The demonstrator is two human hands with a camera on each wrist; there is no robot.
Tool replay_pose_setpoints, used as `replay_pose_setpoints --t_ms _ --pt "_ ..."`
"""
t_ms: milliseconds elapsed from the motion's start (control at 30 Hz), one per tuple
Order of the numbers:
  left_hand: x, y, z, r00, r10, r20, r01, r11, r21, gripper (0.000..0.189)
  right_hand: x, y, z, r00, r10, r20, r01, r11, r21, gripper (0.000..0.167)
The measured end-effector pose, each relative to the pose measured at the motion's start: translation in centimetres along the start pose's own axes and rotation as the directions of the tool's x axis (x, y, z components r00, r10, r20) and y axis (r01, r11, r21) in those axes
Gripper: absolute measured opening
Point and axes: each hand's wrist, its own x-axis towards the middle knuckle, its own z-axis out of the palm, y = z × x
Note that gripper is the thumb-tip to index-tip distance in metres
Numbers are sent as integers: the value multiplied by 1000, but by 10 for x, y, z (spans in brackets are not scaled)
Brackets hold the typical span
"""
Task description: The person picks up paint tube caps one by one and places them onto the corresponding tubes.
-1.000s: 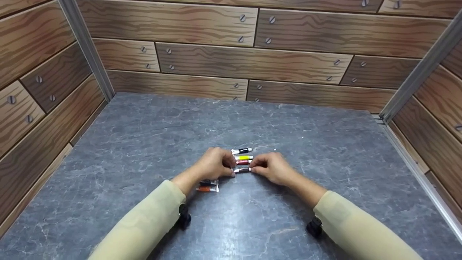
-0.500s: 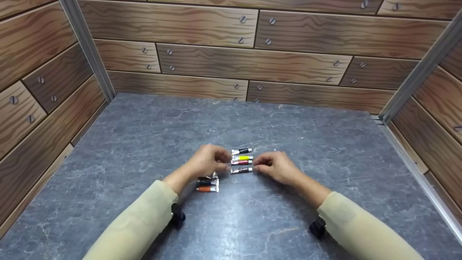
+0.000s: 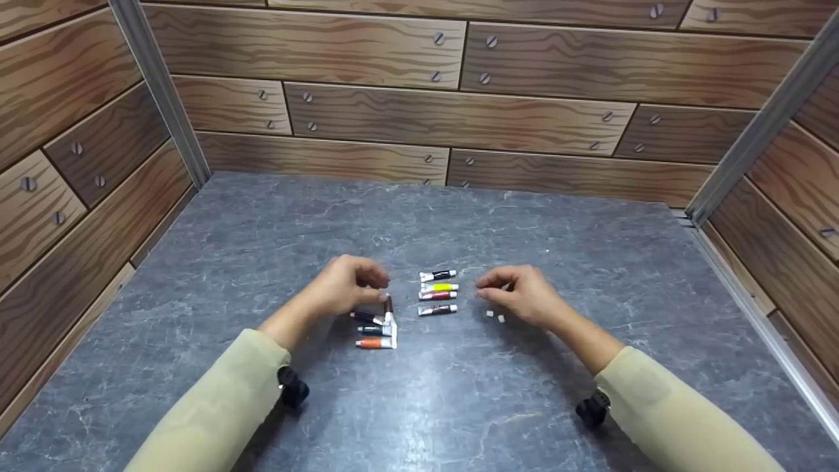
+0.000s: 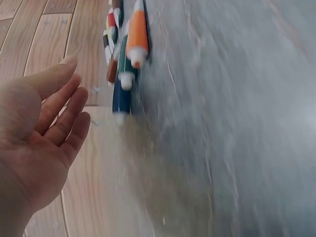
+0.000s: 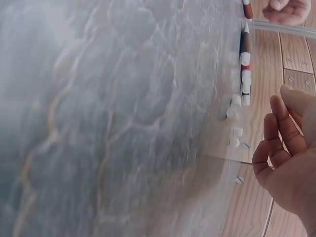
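Observation:
Several small paint tubes lie in two groups. My left hand (image 3: 344, 283) hovers by the left group, fingers loosely bent and holding nothing. Nearest its thumb is a brown tube (image 3: 389, 305); below it are a dark blue tube (image 3: 367, 318), a dark green tube (image 3: 375, 330) and an orange tube (image 4: 138, 39). Across from it, a black tube (image 3: 438, 275), a yellow tube (image 3: 440, 287), a red tube (image 3: 438, 295) and a dark brown tube (image 3: 438, 310) form a column. To the right of that column my right hand (image 3: 521, 294) is raised, relaxed, with nothing visible in it.
Two small white pieces (image 3: 495, 316) lie below my right hand. A grey marbled table (image 3: 419, 406) bears everything. Wood-patterned walls (image 3: 367, 111) with metal corner posts (image 3: 160, 92) close off the back and sides.
Both hands have drawn away from the dark brown tube, which stays in the column. The left went left, the right went right. The brown tube and white pieces are now uncovered.

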Motion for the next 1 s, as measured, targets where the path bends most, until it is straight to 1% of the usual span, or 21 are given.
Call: replay_pose_setpoints --t_ms 167,233,433,567,733,900,1000 --pt "-13 -8 -11 999 -33 37 34 999 -15 28 -3 5 -8 1000 6 -29 -6 1000 29 15" --pt "-18 -12 -14 997 -37 60 38 999 -13 29 -4 6 -11 999 15 -38 -13 999 39 16" --pt "-30 -22 -17 991 -8 133 9 1000 -6 26 -9 12 -22 997 18 -78 -13 998 65 16" --pt "-33 -25 -17 989 -3 150 2 1000 8 25 -11 17 -28 996 32 -85 -26 997 76 18" --pt "-36 -26 -18 987 -27 156 20 999 44 28 -15 22 -34 995 62 -82 -54 994 97 21" --pt "-37 -25 -16 985 -45 167 33 997 72 30 -15 29 -38 994 92 -55 -86 990 109 26" --pt "-37 -25 -15 985 -28 172 14 996 85 30 -14 33 -41 994 101 -36 -97 990 99 28"
